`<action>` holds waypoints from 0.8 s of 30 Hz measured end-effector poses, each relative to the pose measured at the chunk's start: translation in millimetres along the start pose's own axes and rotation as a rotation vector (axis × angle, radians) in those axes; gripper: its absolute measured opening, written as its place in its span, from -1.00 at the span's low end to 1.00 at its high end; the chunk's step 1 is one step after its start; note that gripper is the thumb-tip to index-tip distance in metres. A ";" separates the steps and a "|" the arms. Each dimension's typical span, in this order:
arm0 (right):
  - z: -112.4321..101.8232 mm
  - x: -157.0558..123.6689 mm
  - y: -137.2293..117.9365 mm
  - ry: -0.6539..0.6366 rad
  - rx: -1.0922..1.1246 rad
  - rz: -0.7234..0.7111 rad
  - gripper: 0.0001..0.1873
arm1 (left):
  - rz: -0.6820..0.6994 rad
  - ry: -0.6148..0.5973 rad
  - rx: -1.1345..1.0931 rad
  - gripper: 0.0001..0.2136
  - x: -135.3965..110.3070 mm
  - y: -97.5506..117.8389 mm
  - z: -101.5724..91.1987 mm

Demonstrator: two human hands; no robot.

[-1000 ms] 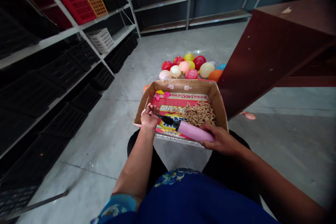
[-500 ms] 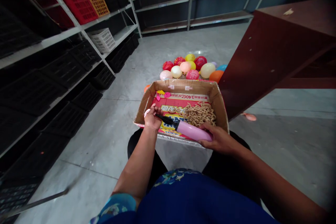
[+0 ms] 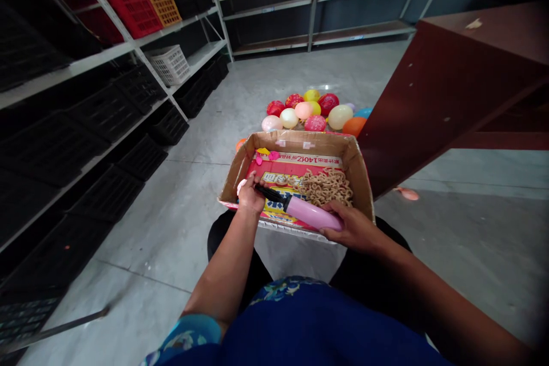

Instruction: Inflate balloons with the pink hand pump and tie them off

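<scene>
My right hand point(image 3: 349, 222) is wrapped round the pink body of a balloon hand pump point(image 3: 315, 214). The pump's black nozzle end points left to my left hand point(image 3: 252, 194), whose fingers pinch a pale pink balloon point(image 3: 241, 186) at the tip. Most of that balloon is hidden by the hand. Under both hands a shallow cardboard box point(image 3: 364, 183) rests across my legs. Inside it lie a heap of tan cord-like loops point(image 3: 328, 186) on the right and several flat balloons point(image 3: 273, 155), pink and yellow, at the back left.
Several inflated balloons point(image 3: 315, 123) lie on the floor beyond the box. A dark red wooden piece of furniture point(image 3: 429, 86) stands close on the right. Shelving with black crates point(image 3: 114, 183) runs along the left. A flat balloon point(image 3: 407, 193) lies on the floor at right.
The pump has shifted slightly left, with my right hand closer to my left. The view has moved a little. Both hands keep their holds.
</scene>
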State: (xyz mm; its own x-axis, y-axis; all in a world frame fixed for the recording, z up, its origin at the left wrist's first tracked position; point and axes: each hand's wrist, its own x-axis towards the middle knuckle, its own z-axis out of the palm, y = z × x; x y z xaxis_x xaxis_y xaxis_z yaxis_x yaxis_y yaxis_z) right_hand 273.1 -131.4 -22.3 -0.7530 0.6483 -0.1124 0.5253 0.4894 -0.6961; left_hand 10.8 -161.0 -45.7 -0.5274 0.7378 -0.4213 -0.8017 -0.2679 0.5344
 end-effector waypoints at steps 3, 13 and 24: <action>4.2 0.4 -0.4 0.032 -0.032 -0.019 -0.62 | -0.047 0.002 -0.069 -0.93 -1.0 -3.6 -0.5; 20.1 0.3 0.5 0.071 -0.112 -0.023 -0.59 | -0.216 -0.028 -0.187 -0.82 -1.4 -3.5 -0.1; 20.9 0.3 -11.6 0.056 -0.142 0.007 -0.61 | -0.302 -0.100 -0.150 -0.50 -1.3 1.0 -2.8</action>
State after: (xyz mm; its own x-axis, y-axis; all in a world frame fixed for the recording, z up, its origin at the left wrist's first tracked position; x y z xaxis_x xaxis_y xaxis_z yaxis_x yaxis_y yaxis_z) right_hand 258.5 -149.1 -29.0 -0.7283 0.6812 -0.0743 0.5840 0.5602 -0.5875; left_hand 9.9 -164.0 -46.7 -0.2362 0.8528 -0.4657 -0.9535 -0.1110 0.2802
